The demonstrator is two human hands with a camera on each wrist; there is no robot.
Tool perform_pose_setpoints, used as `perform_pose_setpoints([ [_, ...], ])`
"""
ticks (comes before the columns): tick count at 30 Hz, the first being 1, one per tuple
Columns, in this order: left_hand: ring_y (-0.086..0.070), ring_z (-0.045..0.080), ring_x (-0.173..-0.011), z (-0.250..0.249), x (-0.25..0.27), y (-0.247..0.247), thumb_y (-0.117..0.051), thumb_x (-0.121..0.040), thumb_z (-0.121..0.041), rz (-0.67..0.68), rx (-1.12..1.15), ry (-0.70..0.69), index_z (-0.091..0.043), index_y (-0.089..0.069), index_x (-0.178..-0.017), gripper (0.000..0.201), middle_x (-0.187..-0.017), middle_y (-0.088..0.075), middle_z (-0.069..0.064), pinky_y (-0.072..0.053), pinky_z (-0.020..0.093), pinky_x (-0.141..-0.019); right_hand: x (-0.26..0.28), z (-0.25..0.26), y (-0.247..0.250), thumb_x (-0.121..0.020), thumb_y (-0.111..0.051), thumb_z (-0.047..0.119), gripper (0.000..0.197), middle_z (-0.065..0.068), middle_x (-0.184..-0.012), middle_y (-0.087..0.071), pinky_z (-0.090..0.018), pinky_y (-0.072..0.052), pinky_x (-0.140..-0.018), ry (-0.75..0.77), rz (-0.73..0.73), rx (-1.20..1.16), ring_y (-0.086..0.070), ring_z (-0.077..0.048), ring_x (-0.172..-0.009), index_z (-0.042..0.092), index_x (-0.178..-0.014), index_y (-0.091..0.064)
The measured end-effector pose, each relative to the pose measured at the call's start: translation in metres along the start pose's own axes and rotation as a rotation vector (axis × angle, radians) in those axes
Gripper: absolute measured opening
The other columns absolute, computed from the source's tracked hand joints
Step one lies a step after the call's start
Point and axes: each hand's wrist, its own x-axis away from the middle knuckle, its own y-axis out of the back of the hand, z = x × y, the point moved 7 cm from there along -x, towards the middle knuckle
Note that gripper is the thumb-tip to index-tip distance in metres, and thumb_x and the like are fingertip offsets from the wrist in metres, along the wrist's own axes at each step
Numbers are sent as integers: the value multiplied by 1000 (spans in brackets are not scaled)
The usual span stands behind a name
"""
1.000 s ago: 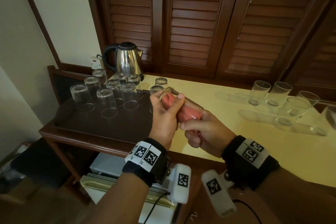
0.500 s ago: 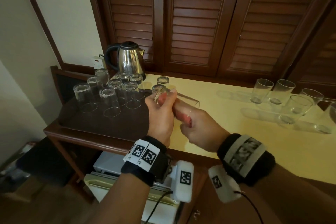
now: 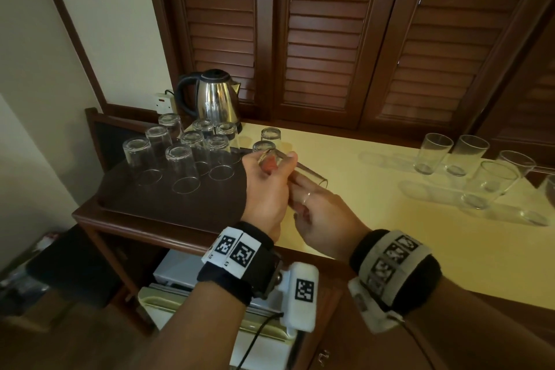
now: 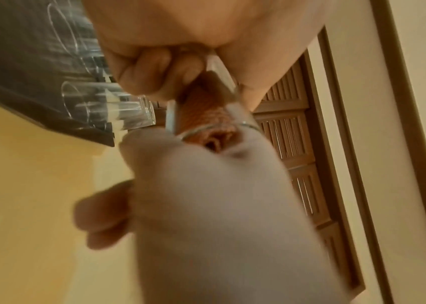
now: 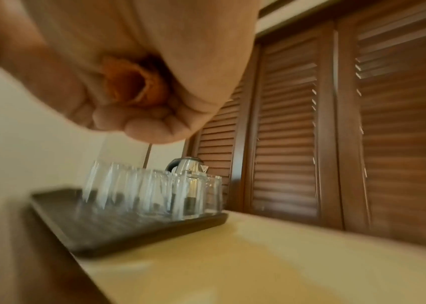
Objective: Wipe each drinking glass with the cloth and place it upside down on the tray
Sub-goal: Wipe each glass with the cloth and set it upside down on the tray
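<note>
Glass (image 3: 303, 176) lies near-horizontal in your hands over bench (image 3: 375, 219) edge, base toward 10 o'clock, mouth toward 4 o'clock. Your left hand (image 3: 265, 189) wraps base end, fingers curled round it. Your right hand (image 3: 322, 216) clutches pink cloth (image 4: 210, 115) stuffed into mouth. Tray (image 3: 126, 189) of upturned glasses at 9 o'clock; kettle (image 3: 214, 99), louvred doors (image 3: 324, 39) behind

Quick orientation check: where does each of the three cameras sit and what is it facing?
Head: above, facing down at left hand, right hand, held glass, tray.
Left wrist: along the fingers into the glass stuffed with cloth.
Right wrist: under the fist gripping cloth, facing tray, kettle.
All share the tray.
</note>
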Motion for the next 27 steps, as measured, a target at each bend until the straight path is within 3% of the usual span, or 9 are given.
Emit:
perform_pose_setpoints([
  [4, -67, 28, -107, -1, 5, -4, -74, -98, -29, 31, 33, -77, -28, -45, -126, 40, -116, -63, 9, -54, 60, -104, 3, -10, 4, -89, -55, -12, 48, -12, -63, -56, -34, -38, -45, -227, 46, -754, -49, -22, -40, 25, -117, -65],
  [7, -66, 28, -118, 7, 3, -1, -76, -88, -49, 26, 10, 24, -32, -45, -128, 53, -125, -65, 10, -51, 58, -108, 5, -13, 5, -90, -50, -12, 72, 2, -110, -69, -37, -58, -64, -178, -9, -418, -69, -18, -73, 35, -144, -50],
  [10, -67, 31, -118, 8, 2, 2, -78, -83, -47, 12, -9, 72, -34, -48, -123, 51, -125, -66, 12, -52, 59, -106, 10, -6, -6, -87, -50, -6, 83, 16, -160, -33, -33, -55, -98, 4, 13, 84, -62, -16, -120, 38, -155, -32],
  [13, -67, 30, -104, 9, 4, -1, -76, -94, -32, 36, 35, 16, -29, -50, -117, 35, -114, -65, 11, -56, 54, -97, 10, -12, -3, -88, -53, -12, 78, -6, -103, -69, -35, -55, -60, -133, 4, -431, -66, -23, -66, 31, -152, -42],
  [15, -65, 26, -97, 6, 5, -5, -74, -98, -32, 57, 44, -20, -27, -49, -120, 34, -108, -63, 9, -56, 52, -90, 11, -17, 0, -88, -52, -15, 73, -12, -61, -54, -34, -38, -45, -249, 11, -758, -46, -22, -40, 31, -145, -51],
  [17, -63, 26, -96, 6, 2, -7, -73, -95, -44, 56, -62, 21, -29, -46, -126, 44, -110, -62, 7, -55, 54, -89, 10, -20, 7, -88, -52, -16, 73, -12, -72, -65, -31, -43, -45, -234, -3, -666, -53, -21, -46, 30, -144, -52],
  [20, -67, 27, -98, 7, -3, -5, -72, -96, -44, 37, -131, 78, -32, -45, -130, 45, -120, -64, 11, -59, 52, -88, 8, -9, 9, -85, -51, -13, 79, 11, -150, -50, -21, -56, -86, -93, 4, -131, -64, -8, -107, 32, -149, -46],
  [24, -68, 30, -106, 3, 7, -9, -72, -99, -25, 44, -7, -14, -32, -48, -119, 31, -116, -65, 11, -56, 53, -97, 8, -12, 6, -88, -53, -15, 68, -14, -97, -64, -36, -48, -45, -196, 36, -585, -56, -21, -49, 28, -141, -55],
  [27, -69, 27, -103, 2, 8, -14, -71, -99, -33, 64, -85, -37, -33, -44, -125, 37, -115, -64, 7, -54, 61, -100, 11, -20, 13, -89, -52, -16, 63, -21, -82, -60, -30, -40, -39, -257, 30, -821, -49, -20, -39, 26, -135, -60],
])
